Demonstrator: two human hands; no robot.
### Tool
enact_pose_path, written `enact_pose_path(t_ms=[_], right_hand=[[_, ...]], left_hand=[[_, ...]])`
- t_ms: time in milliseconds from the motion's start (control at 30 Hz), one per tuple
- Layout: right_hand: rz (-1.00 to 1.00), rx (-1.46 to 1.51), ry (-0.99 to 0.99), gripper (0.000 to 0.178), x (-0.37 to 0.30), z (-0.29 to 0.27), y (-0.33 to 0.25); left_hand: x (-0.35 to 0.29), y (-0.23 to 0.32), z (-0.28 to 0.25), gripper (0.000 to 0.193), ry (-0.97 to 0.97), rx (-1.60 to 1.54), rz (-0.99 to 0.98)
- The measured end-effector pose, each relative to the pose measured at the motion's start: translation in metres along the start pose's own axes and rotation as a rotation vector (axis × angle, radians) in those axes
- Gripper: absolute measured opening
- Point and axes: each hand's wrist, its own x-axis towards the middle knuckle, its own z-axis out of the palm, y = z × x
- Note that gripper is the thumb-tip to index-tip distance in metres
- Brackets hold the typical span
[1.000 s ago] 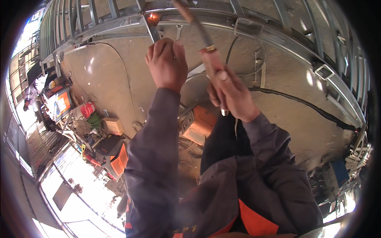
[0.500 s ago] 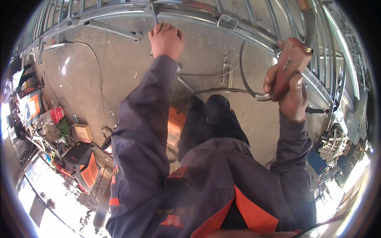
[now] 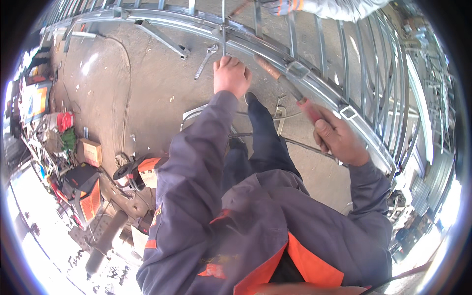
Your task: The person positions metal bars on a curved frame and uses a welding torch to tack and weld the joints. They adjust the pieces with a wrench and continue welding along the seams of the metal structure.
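Observation:
My left hand (image 3: 232, 77) is closed around the lower end of a thin metal bar (image 3: 224, 32), which crosses the rail of a metal frame (image 3: 339, 96). In my right hand (image 3: 343, 138) is a welding torch (image 3: 310, 109) with a red handle, a grey neck and a coppery nozzle. That nozzle points up and left, close to the frame's near rail, a short way right of my left hand. An adjustable wrench (image 3: 205, 62) lies on the floor just left of my left hand.
Another person's light sleeve (image 3: 339, 7) and gloved hand reach over the frame at the top. A short square tube (image 3: 162, 39) sticks out from the rail. Cables (image 3: 129, 83) and a clamp (image 3: 280, 115) lie on the floor. Orange-and-black machines (image 3: 88, 196) and a cardboard box (image 3: 92, 152) stand at left.
My view has shifted. The torch has swung from a raised, end-on pose to pointing up-left, its nozzle now nearer my left hand. Another person's sleeve and the wrench have come into view.

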Motion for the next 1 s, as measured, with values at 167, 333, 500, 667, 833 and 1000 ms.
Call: enact_pose_path(t_ms=[167,333,500,667,833,1000], right_hand=[[0.037,0.152,-0.151,0.064,0.058,-0.005,0.0],[0.057,0.285,-0.301,0.071,0.098,-0.016,-0.011],[0.034,0.216,-0.319,0.073,0.108,-0.012,-0.036],[-0.036,0.199,-0.267,0.069,0.123,0.013,-0.057],[-0.035,0.259,-0.112,0.072,0.139,0.057,-0.056],[-0.227,0.377,0.136,0.082,0.159,0.159,-0.058]], left_hand=[[0.005,0.0,-0.003,0.017,0.031,-0.059,-0.053],[0.008,0.001,-0.011,0.014,0.077,-0.096,-0.055],[0.012,0.002,-0.019,0.013,0.039,-0.139,-0.091],[0.014,-0.002,-0.025,0.014,0.027,-0.214,-0.07],[0.014,-0.021,-0.037,0.021,-0.111,-0.421,-0.007],[0.017,-0.098,-0.069,0.029,-0.451,-0.869,0.179]])
